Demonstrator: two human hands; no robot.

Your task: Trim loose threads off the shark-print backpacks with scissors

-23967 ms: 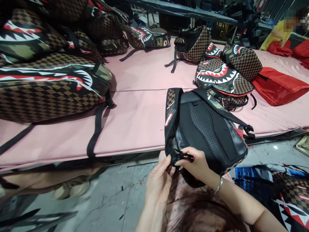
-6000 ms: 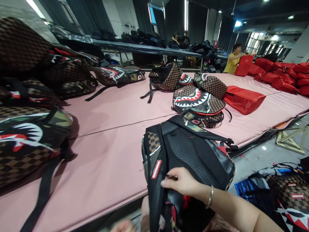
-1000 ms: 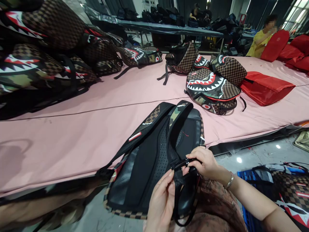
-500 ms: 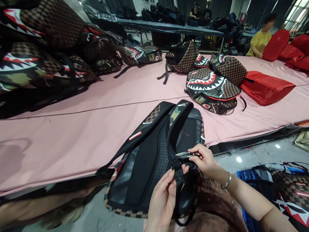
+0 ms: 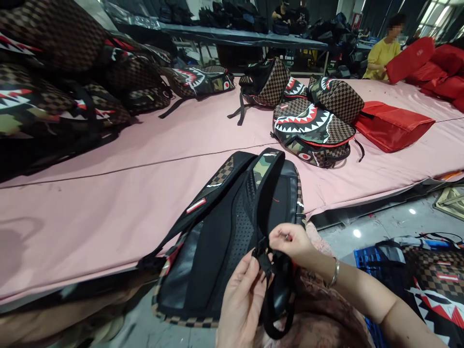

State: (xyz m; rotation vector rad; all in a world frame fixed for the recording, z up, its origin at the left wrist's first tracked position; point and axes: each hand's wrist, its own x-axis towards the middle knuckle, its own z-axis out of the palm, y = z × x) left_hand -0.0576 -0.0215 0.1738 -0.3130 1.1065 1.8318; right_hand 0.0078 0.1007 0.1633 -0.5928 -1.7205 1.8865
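Observation:
A checkered backpack (image 5: 217, 241) lies face down at the near edge of the pink table (image 5: 108, 193), with its black mesh back panel up. The lower end rests over my lap. My left hand (image 5: 242, 299) pinches the black webbing strap (image 5: 275, 290) just below its buckle (image 5: 261, 253). My right hand (image 5: 293, 241) is closed right beside the buckle. It holds a small metal tool, of which only a glint shows between the fingers. The camouflage shoulder strap (image 5: 264, 169) runs up the panel to the top of the bag.
Piled shark-mouth backpacks (image 5: 54, 96) fill the left of the table, and more (image 5: 311, 128) lie at centre right beside a red bag (image 5: 393, 126). A person in yellow (image 5: 380, 58) works at the far right. A blue crate (image 5: 377, 258) and further backpacks (image 5: 435, 290) sit on the floor.
My right hand has dropped from above the strap to the buckle, and the metal tool's blade that showed before is now hidden in the fingers. My left hand keeps its pinch.

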